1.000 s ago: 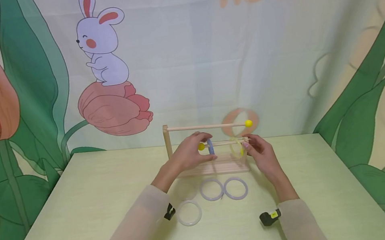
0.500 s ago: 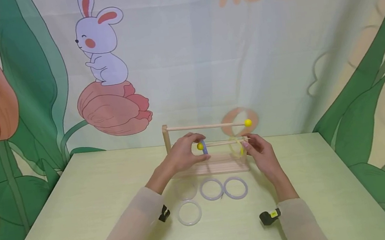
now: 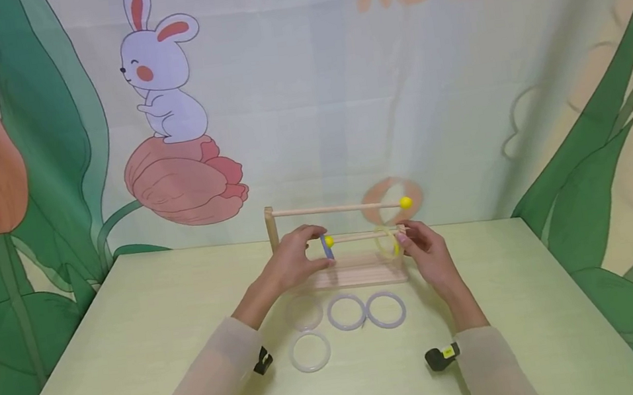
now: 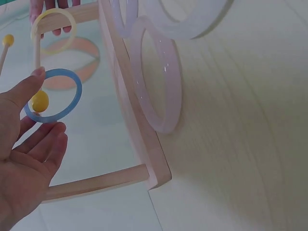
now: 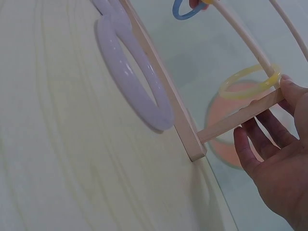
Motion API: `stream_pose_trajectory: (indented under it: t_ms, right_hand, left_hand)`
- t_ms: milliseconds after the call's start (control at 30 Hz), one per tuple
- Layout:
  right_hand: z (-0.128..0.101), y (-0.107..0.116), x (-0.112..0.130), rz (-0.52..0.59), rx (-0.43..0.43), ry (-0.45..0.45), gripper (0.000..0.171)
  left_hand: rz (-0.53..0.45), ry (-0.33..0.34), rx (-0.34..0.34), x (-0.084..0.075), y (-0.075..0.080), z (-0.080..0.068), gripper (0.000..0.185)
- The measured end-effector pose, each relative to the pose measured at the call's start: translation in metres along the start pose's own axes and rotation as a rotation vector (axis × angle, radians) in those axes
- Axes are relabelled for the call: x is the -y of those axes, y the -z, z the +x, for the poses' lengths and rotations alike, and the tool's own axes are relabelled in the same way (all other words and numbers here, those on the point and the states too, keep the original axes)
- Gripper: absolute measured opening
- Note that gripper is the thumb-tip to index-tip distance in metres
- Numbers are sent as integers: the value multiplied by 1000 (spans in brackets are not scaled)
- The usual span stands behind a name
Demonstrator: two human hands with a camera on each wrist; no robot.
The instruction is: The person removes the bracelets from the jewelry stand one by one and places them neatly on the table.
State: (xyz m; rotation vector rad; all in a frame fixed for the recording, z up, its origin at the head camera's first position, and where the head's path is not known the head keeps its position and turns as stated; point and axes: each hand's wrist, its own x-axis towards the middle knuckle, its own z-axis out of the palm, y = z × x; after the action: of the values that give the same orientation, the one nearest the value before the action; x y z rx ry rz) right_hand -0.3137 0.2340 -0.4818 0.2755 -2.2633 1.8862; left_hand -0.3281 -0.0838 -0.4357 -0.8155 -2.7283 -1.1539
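Compared with a second ago, the left hand (image 3: 291,259) and the blue ring (image 4: 78,94) sit further toward 9 o'clock, out by the tip of the lower rod (image 3: 357,236) (clock as the head view sees it). Biggest thing around is the bunny-and-tulip curtain (image 3: 291,94) at 12, then the pale table (image 3: 524,317), then the wooden stand (image 3: 363,277) on it. Next, hands: the right hand (image 3: 428,249) grips the top of the upright (image 5: 240,115) at the stand's 3 o'clock, and the left one, at 9, pinches the blue ring between thumb and fingers. Four pale rings (image 3: 388,326) lie at the stand's 6 o'clock; a yellow ring (image 5: 274,79) hangs on the lower rod near that upright. Smallest bit: the yellow ball (image 4: 40,101) on the rod's tip. Can't tell if the blue ring's around it or just past it.
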Motion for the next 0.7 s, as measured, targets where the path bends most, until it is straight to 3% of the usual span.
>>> stream_pose_trajectory:
  t_ms: [433, 700]
  right_hand:
    - [2, 4, 4, -5, -2, 13, 44]
    - [0, 2, 1, -10, 14, 10, 44]
  left_hand:
    - [-36, 61, -10, 1, 1, -10, 66]
    - [-39, 48, 18, 4, 1, -18, 62]
